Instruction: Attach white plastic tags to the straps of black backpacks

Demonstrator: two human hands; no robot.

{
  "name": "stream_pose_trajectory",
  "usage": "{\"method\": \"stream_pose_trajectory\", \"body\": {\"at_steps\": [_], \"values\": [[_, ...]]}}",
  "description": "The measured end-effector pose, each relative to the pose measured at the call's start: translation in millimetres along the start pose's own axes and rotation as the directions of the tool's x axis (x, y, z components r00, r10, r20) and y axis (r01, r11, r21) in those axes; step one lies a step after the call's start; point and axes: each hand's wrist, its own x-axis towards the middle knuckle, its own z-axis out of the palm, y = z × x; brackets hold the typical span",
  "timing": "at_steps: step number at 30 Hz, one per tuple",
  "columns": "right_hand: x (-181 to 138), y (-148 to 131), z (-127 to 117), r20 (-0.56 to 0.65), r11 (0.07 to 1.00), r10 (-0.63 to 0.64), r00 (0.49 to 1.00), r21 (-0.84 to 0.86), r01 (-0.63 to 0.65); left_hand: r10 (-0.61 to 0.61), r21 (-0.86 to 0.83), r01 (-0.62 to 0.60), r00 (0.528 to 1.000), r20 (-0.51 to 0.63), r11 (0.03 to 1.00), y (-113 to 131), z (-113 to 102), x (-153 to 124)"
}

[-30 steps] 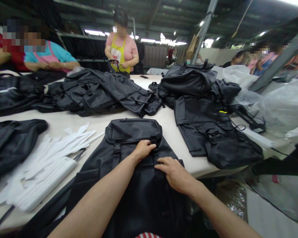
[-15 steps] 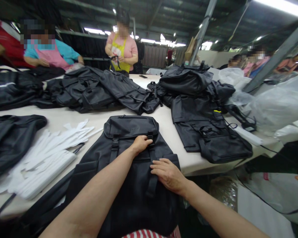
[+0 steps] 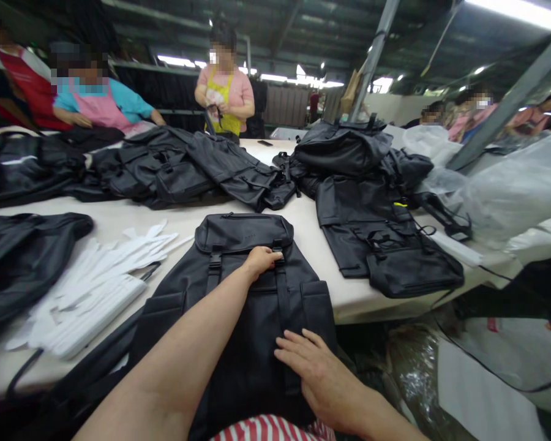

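A black backpack (image 3: pixel 252 343) lies front side up before me, its flap away from my body. My left hand (image 3: pixel 260 262) is closed on the right-hand side-release buckle (image 3: pixel 280 254) below the flap, thumb resting on it. From this buckle the black webbing strap (image 3: pixel 283 297) runs down the front panel. Near the strap's lower end, my right hand (image 3: pixel 316 370) lies almost flat on the bag, fingers stretched out. The left-hand buckle (image 3: pixel 215 260) is fastened, with no hand on it.
White strips (image 3: pixel 96 275) are heaped on the table (image 3: pixel 174 211) to the left. More black backpacks (image 3: pixel 349 211) lie on the right and along the back. Clear plastic bags (image 3: pixel 518 184) stand at the far right. Several co-workers (image 3: pixel 229 92) stand across the table.
My right hand has slid down the strap toward my body, and the strap now lies straighter. My left hand stays at the buckle. The view has shifted slightly.
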Motion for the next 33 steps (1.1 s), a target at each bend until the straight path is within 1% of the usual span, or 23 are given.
{"method": "stream_pose_trajectory", "body": {"at_steps": [2, 3, 4, 5, 6, 8, 9, 10, 11, 12, 13, 15, 16, 17, 18, 19, 21, 22, 24, 26, 30, 33], "values": [[-14, -7, -14, 0.052, 0.998, 0.018, 0.998, 0.051, -0.020, 0.014, 0.047, -0.014, 1.000, -0.016, 0.999, 4, -2, -2], [-18, -9, -21, 0.046, 0.997, 0.040, 0.998, 0.069, -0.044, 0.028, 0.078, -0.026, 0.999, -0.025, 0.997, 8, -5, -5], [-20, -9, -27, 0.000, 0.994, 0.076, 0.997, 0.076, -0.076, 0.047, 0.110, -0.043, 0.998, -0.033, 0.993, 11, -10, -9], [-20, -7, -32, -0.084, 0.991, 0.121, 0.989, 0.066, -0.116, 0.072, 0.141, -0.066, 0.997, -0.042, 0.988, 15, -18, -15], [-17, -4, -34, -0.198, 0.986, 0.165, 0.966, 0.038, -0.161, 0.101, 0.168, -0.091, 0.993, -0.053, 0.982, 18, -28, -23], [-4, 6, -32, -0.425, 0.967, 0.201, 0.883, -0.060, -0.249, 0.158, 0.209, -0.138, 0.984, -0.083, 0.968, 23, -54, -45], [4, 11, -27, -0.487, 0.953, 0.186, 0.853, -0.122, -0.277, 0.185, 0.229, -0.157, 0.977, -0.104, 0.961, 23, -69, -60], [13, 16, -19, -0.498, 0.940, 0.159, 0.852, -0.188, -0.285, 0.206, 0.250, -0.170, 0.970, -0.127, 0.953, 20, -84, -76], [21, 20, -10, -0.468, 0.929, 0.130, 0.874, -0.250, -0.273, 0.229, 0.279, -0.180, 0.961, -0.154, 0.943, 16, -99, -94], [28, 23, 1, -0.413, 0.921, 0.106, 0.905, -0.303, -0.246, 0.272, 0.340, -0.197, 0.943, -0.190, 0.920, 9, -113, -113], [33, 25, 10, -0.350, 0.914, 0.087, 0.933, -0.345, -0.215, 0.292, 0.393, -0.188, 0.931, -0.222, 0.900, 0, -125, -133], [37, 31, 23, -0.262, 0.904, 0.069, 0.963, -0.392, -0.171, 0.302, 0.442, -0.168, 0.919, -0.253, 0.881, -25, -144, -173], [37, 35, 25, -0.252, 0.901, 0.067, 0.965, -0.400, -0.167, 0.301, 0.454, -0.151, 0.912, -0.279, 0.878, -40, -150, -191], [35, 39, 24, -0.272, 0.900, 0.068, 0.960, -0.399, -0.177, 0.297, 0.462, -0.126, 0.900, -0.320, 0.878, -55, -155, -208], [33, 45, 21, -0.322, 0.898, 0.073, 0.944, -0.390, -0.202, 0.276, 0.464, -0.072, 0.878, -0.391, 0.883, -70, -159, -223], [31, 53, 16, -0.395, 0.895, 0.083, 0.915, -0.374, -0.243, 0.238, 0.447, 0.000, 0.847, -0.476, 0.895, -84, -161, -236], [27, 69, 6, -0.551, 0.886, 0.116, 0.826, -0.319, -0.338, 0.139, 0.383, 0.133, 0.784, -0.604, 0.914, -109, -161, -254], [26, 76, 2, -0.598, 0.881, 0.135, 0.790, -0.292, -0.372, 0.112, 0.365, 0.166, 0.767, -0.631, 0.916, -118, -160, -259], [24, 88, 2, -0.629, 0.869, 0.179, 0.756, -0.259, -0.421, 0.117, 0.371, 0.172, 0.759, -0.640, 0.913, -128, -155, -264], [23, 93, 8, -0.628, 0.845, 0.227, 0.744, -0.252, -0.471, 0.170, 0.411, 0.137, 0.761, -0.626, 0.901, -131, -148, -263], [23, 90, 28, -0.629, 0.805, 0.278, 0.726, -0.259, -0.533, 0.263, 0.467, 0.064, 0.755, -0.601, 0.882, -128, -138, -256], [24, 87, 34, -0.632, 0.809, 0.293, 0.718, -0.237, -0.539, 0.272, 0.472, 0.056, 0.756, -0.596, 0.880, -128, -137, -252]]}}
